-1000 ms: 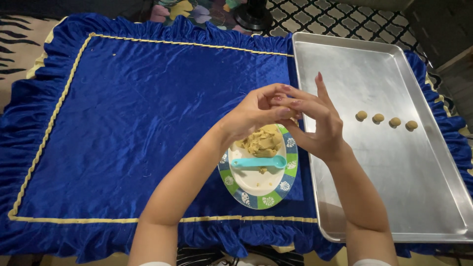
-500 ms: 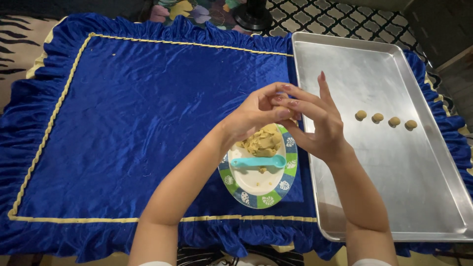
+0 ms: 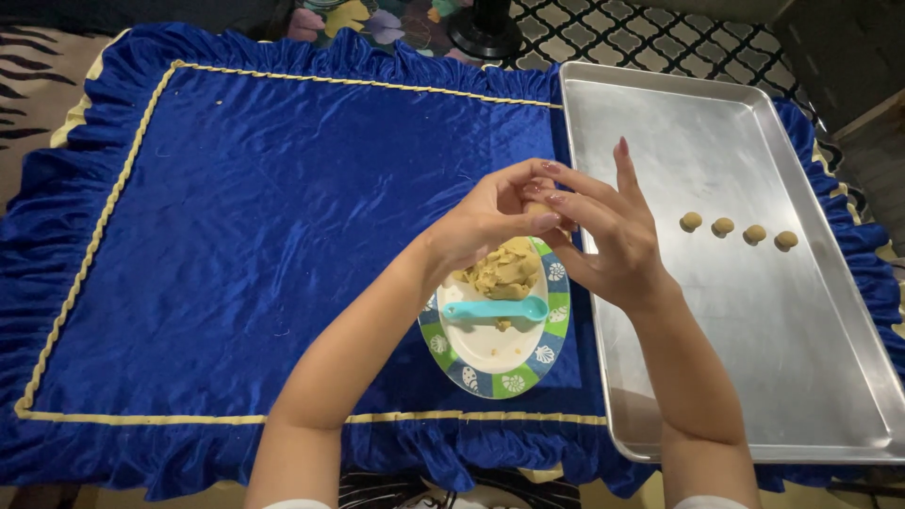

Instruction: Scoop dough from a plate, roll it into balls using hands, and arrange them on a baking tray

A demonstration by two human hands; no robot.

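Dough, a small tan piece (image 3: 539, 209), sits pinched between both hands just above the 12 o'clock rim of the plate (image 3: 471, 375), mostly hidden by fingertips, so its exact shape is hard to tell. The left hand (image 3: 490, 219) curls its fingers and thumb closed around the piece from the 9 o'clock side, while the right hand (image 3: 603, 236) presses index and thumb against it from the 3 o'clock side, its remaining fingers spread and pointing toward 12 o'clock. As a judgement, the work looks early to midway: four small dough balls (image 3: 737, 229) already stand in a row on the metal baking tray (image 3: 754, 377) at 3 o'clock, with most of the tray bare, and a sizeable lump of dough (image 3: 507, 271) remains on the plate. A turquoise spoon (image 3: 495, 309) lies across the plate, its long axis running 9 to 3 o'clock, bowl end toward 3. The held piece seems roundish, with no clear long axis. Everything rests on a blue satin cloth (image 3: 283, 236) with ruffled edges and yellow piping.
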